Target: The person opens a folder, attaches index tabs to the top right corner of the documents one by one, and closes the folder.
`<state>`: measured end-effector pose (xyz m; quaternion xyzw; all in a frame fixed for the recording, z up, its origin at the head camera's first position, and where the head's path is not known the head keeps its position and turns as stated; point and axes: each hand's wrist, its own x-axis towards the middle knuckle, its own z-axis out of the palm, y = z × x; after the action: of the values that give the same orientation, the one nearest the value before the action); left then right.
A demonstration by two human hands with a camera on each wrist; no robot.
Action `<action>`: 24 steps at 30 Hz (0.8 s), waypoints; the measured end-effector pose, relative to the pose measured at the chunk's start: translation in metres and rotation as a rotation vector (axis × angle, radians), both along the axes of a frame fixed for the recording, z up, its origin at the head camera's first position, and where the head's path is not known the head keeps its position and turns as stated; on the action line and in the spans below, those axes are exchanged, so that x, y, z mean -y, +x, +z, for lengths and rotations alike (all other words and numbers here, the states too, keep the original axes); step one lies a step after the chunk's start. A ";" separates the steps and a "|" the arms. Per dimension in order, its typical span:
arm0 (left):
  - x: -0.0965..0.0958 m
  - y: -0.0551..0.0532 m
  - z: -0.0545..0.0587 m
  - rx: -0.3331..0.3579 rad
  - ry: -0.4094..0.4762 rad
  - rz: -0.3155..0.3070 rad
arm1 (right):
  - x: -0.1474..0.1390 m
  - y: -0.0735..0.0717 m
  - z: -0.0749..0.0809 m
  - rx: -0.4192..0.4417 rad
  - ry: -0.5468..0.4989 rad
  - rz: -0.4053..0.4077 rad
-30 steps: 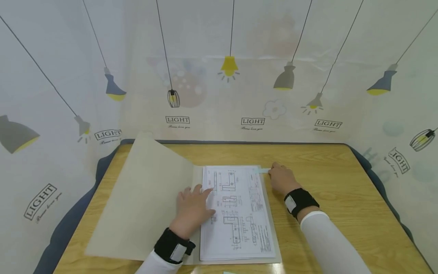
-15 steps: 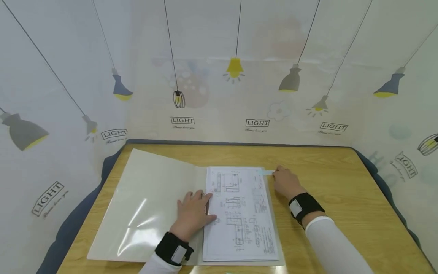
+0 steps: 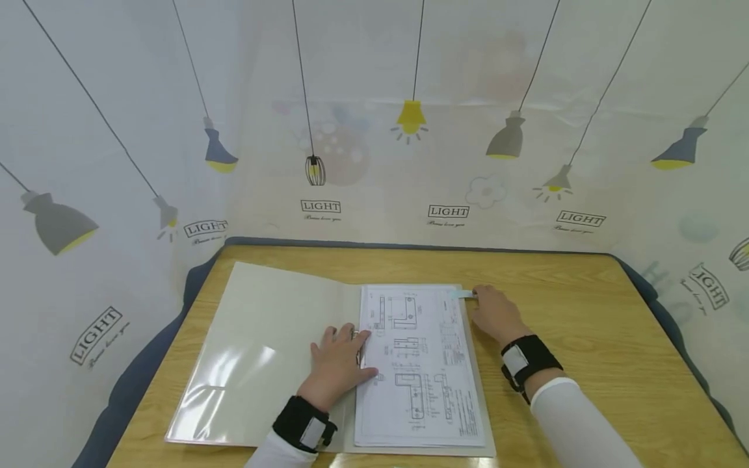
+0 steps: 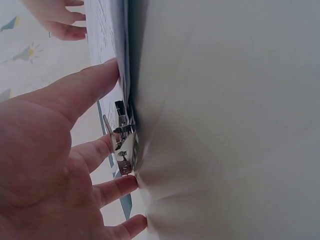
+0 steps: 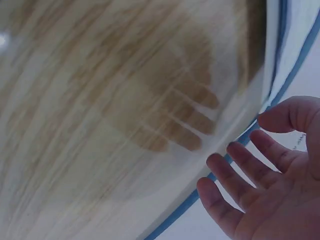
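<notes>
A cream folder (image 3: pixel 275 325) lies opened on the table, with a stack of printed drawing sheets (image 3: pixel 435 396) on its right half. My left hand (image 3: pixel 335 365) is spread over the fold, thumb at the sheets' left edge. In the left wrist view its fingers reach past a metal binder clip mechanism (image 4: pixel 125 142), and the thumb touches the paper edge. My right hand (image 3: pixel 497 315) is at the top right corner of the sheets. Between its thumb and forefinger it pinches the end of a narrow pale blue strip (image 3: pixel 464 294) that overlaps the sheets' corner.
The wood-grain table (image 3: pixel 614 364) extends to the right of the folder. Its surface is glossy and mirrors the right hand in the right wrist view. A pale wall covering (image 3: pixel 374 169) with printed lamps stands behind the table's far edge.
The folder's left cover has come down from a raised tilt to lie flatter. Both hands keep their places at the folder, while the whole head view has shifted slightly.
</notes>
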<state>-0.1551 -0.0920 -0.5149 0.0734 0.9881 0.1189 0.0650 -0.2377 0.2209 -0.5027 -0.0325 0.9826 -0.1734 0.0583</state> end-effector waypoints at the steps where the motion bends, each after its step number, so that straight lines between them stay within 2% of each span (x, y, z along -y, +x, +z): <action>1: 0.000 0.000 0.000 0.004 0.002 0.001 | 0.000 0.002 0.003 0.000 -0.017 0.004; 4: 0.001 0.001 0.002 0.008 0.007 0.001 | 0.000 0.011 0.013 0.037 -0.079 0.014; 7: 0.001 0.001 0.003 0.011 0.005 0.002 | -0.001 0.021 0.020 0.139 -0.142 0.036; 11: 0.002 0.001 0.003 0.011 0.002 0.002 | -0.006 0.034 0.019 0.318 -0.189 0.076; 14: 0.003 0.002 0.003 0.012 0.003 0.005 | -0.009 0.040 0.014 0.408 -0.217 0.106; 19: 0.002 0.002 0.003 0.019 0.001 0.007 | -0.008 0.044 0.007 0.466 -0.274 0.088; 24: 0.000 0.001 0.003 0.019 -0.010 0.003 | -0.007 0.043 0.006 0.479 -0.252 0.044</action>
<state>-0.1539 -0.0924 -0.5118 0.0704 0.9881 0.1149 0.0744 -0.1948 0.2280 -0.4968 -0.0191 0.9105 -0.2958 0.2883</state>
